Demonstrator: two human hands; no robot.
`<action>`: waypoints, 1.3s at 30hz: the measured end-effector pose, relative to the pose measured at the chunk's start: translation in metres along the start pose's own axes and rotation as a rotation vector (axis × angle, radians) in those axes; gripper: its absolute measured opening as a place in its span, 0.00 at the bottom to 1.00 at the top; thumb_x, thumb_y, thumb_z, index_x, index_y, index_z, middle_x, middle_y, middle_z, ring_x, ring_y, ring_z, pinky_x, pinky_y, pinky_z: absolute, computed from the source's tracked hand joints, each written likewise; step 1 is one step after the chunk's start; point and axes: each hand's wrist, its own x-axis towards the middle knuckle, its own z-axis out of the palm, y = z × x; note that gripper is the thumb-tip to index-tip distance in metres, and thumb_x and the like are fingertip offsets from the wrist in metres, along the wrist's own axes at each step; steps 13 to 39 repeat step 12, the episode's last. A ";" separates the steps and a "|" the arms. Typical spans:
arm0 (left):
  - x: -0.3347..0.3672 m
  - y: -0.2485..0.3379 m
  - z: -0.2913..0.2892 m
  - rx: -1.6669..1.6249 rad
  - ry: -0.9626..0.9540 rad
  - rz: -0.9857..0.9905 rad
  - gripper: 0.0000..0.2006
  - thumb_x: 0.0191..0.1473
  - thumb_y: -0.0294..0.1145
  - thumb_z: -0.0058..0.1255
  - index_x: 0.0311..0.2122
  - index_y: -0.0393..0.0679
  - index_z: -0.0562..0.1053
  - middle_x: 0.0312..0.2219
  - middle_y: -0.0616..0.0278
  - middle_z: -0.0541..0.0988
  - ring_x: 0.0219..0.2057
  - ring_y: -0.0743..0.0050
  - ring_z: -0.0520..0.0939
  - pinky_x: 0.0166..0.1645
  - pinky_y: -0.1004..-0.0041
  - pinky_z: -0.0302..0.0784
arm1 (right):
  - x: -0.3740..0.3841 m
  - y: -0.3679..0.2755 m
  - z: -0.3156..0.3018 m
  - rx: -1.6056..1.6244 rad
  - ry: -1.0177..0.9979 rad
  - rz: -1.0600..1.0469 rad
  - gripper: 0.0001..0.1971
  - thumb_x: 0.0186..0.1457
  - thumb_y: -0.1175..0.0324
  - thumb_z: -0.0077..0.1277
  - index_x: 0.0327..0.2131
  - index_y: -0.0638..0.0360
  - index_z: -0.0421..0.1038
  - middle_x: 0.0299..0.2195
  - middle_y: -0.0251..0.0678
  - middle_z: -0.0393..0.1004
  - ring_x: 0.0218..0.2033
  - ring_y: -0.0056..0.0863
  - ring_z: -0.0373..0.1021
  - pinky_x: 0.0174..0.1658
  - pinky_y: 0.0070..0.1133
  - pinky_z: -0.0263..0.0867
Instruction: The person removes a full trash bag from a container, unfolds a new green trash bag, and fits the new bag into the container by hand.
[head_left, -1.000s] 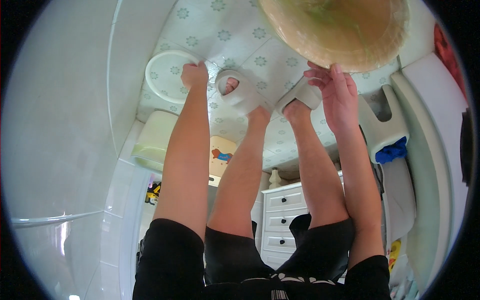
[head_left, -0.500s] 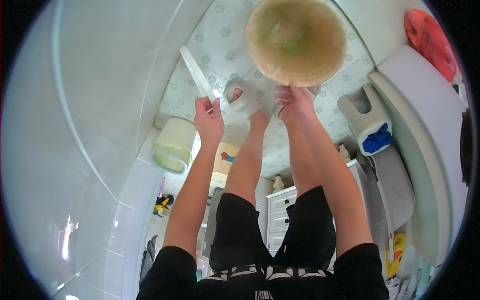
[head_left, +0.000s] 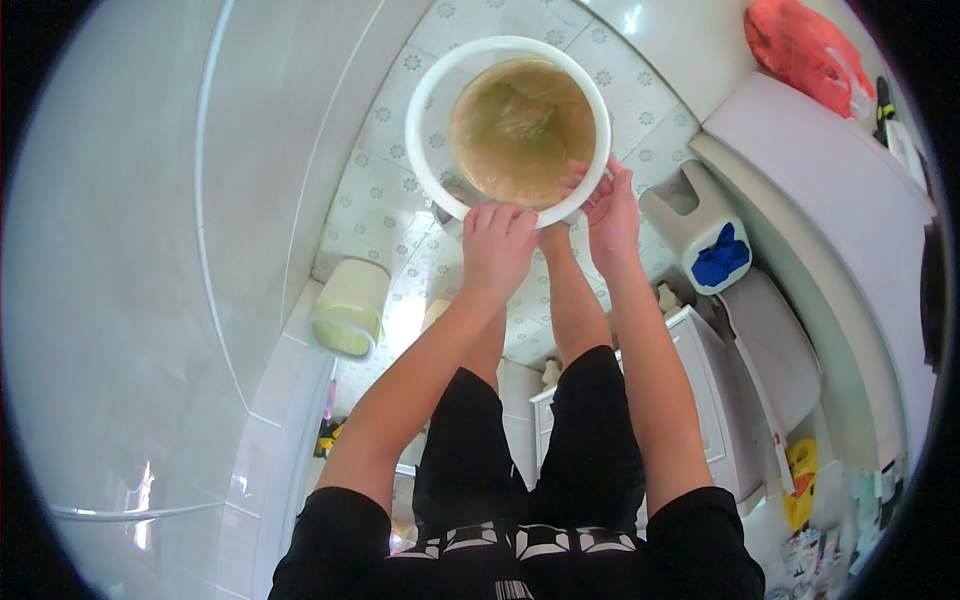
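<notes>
My left hand [head_left: 498, 245] is closed over the near rim of a white ring [head_left: 430, 62], its fingers curled on the edge. Inside the ring's outline shows a round, brownish, shiny thing [head_left: 520, 130] with a greenish patch; its kind is unclear. It looks smaller than the ring, and floor tile shows between them at the left. At the ring's right edge my right hand [head_left: 610, 220] has its fingers apart, partly blurred inside the ring; it grips nothing that I can make out.
A pale green bin [head_left: 350, 305] lies to the left by the tiled wall. On the right are a beige stool [head_left: 690, 215] with a blue cloth [head_left: 722, 258], a white ledge [head_left: 800, 140] and a red plastic bag [head_left: 805, 55]. A white drawer cabinet [head_left: 690, 350] stands beside my legs.
The white ring has swung from edge-on at the left to face-on over the brownish thing. My right hand has come off that thing's near edge to the ring's right side.
</notes>
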 end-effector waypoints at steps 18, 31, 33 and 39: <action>0.039 -0.037 0.008 0.272 0.171 -0.243 0.37 0.45 0.46 0.64 0.62 0.56 0.66 0.63 0.55 0.60 0.62 0.51 0.60 0.64 0.45 0.54 | 0.044 0.002 -0.067 -0.315 0.146 0.063 0.14 0.66 0.65 0.47 0.50 0.61 0.70 0.36 0.34 0.78 0.33 0.22 0.73 0.38 0.22 0.72; 0.039 -0.037 0.008 0.272 0.171 -0.243 0.37 0.45 0.46 0.64 0.62 0.56 0.66 0.63 0.55 0.60 0.62 0.51 0.60 0.64 0.45 0.54 | 0.044 0.002 -0.067 -0.315 0.146 0.063 0.14 0.66 0.65 0.47 0.50 0.61 0.70 0.36 0.34 0.78 0.33 0.22 0.73 0.38 0.22 0.72; 0.039 -0.037 0.008 0.272 0.171 -0.243 0.37 0.45 0.46 0.64 0.62 0.56 0.66 0.63 0.55 0.60 0.62 0.51 0.60 0.64 0.45 0.54 | 0.044 0.002 -0.067 -0.315 0.146 0.063 0.14 0.66 0.65 0.47 0.50 0.61 0.70 0.36 0.34 0.78 0.33 0.22 0.73 0.38 0.22 0.72; 0.039 -0.037 0.008 0.272 0.171 -0.243 0.37 0.45 0.46 0.64 0.62 0.56 0.66 0.63 0.55 0.60 0.62 0.51 0.60 0.64 0.45 0.54 | 0.044 0.002 -0.067 -0.315 0.146 0.063 0.14 0.66 0.65 0.47 0.50 0.61 0.70 0.36 0.34 0.78 0.33 0.22 0.73 0.38 0.22 0.72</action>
